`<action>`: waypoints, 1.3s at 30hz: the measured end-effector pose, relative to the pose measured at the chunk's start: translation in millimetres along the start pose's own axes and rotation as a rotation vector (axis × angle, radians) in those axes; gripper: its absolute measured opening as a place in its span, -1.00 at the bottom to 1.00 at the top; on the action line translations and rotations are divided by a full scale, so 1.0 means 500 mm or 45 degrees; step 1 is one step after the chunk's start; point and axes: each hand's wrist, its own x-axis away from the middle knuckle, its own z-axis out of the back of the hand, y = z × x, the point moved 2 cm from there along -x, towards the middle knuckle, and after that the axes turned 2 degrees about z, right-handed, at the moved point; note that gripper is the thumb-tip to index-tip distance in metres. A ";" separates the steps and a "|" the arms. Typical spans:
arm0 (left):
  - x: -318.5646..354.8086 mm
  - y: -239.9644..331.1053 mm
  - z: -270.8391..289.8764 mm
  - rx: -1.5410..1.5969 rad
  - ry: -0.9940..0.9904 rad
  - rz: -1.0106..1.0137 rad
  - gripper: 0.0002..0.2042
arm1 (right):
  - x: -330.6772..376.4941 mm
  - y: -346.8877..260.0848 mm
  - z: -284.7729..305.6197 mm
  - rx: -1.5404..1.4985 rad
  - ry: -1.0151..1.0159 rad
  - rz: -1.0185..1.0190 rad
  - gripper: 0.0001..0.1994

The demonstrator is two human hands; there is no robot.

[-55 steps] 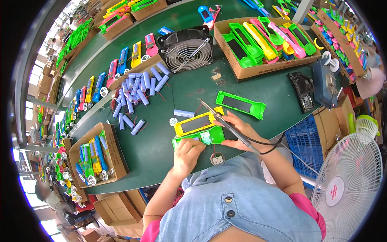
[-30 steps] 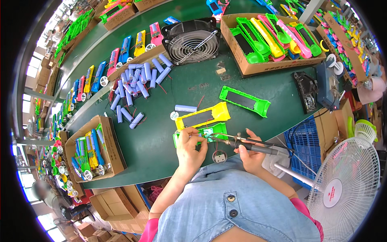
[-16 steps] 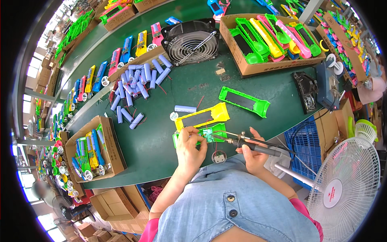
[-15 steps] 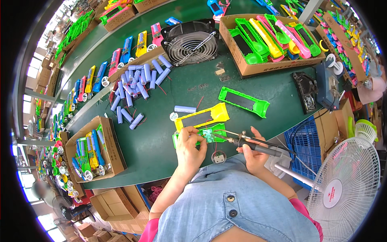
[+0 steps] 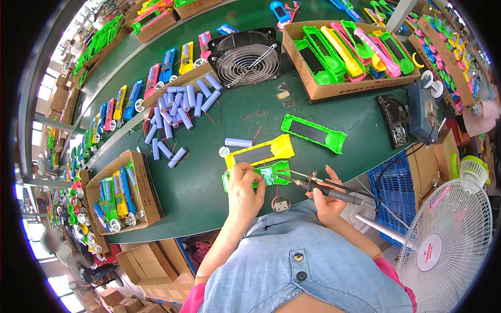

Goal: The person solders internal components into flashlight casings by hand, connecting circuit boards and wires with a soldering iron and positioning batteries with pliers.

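Note:
My right hand (image 5: pixel 327 202) grips a soldering iron (image 5: pixel 334 193) with a thin metal feed tube along it. Its tip points left, at a small green circuit board (image 5: pixel 268 175) lying in a green plastic casing (image 5: pixel 282 179). Over the casing's left part, my left hand (image 5: pixel 243 192) has thumb and forefinger pinched; whatever they hold is hidden. A round silver lamp part (image 5: pixel 281 204) hangs by a red wire near the table's front edge. Just beyond lie a yellow casing (image 5: pixel 285 146), a single purple battery cell (image 5: pixel 238 142) and another green casing (image 5: pixel 313 134).
A heap of purple battery cells (image 5: pixel 177 107) lies left of a black fan (image 5: pixel 246 63). Cardboard boxes hold coloured casings at the back right (image 5: pixel 360 83) and finished-looking pieces at the left (image 5: pixel 152 198). A soldering station (image 5: pixel 422 117) and white fan (image 5: pixel 443 245) stand at right.
The whole view has shifted slightly. My hands, the soldering iron and the casing stay in nearly the same places relative to each other.

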 end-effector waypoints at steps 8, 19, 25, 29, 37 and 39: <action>0.149 -0.031 0.030 1.434 0.164 0.916 -0.81 | 0.002 0.015 0.006 0.032 -0.076 0.016 -0.75; 0.065 -0.008 0.058 -0.071 0.361 -0.327 -0.80 | -0.011 -0.003 -0.003 0.231 -0.228 0.212 -0.76; 0.035 -0.003 0.010 -0.167 0.117 -0.419 -0.78 | -0.011 -0.016 -0.003 0.235 -0.172 0.312 -0.75; 0.036 -0.001 0.007 -0.303 0.057 -0.548 -0.78 | -0.013 -0.018 -0.003 0.267 -0.183 0.333 -0.75; 0.038 -0.005 0.006 -0.280 0.048 -0.571 -0.78 | -0.013 -0.020 -0.010 0.245 -0.188 0.323 -0.76; 0.038 -0.006 0.006 -0.262 0.051 -0.567 -0.78 | -0.012 -0.017 -0.011 0.248 -0.195 0.288 -0.77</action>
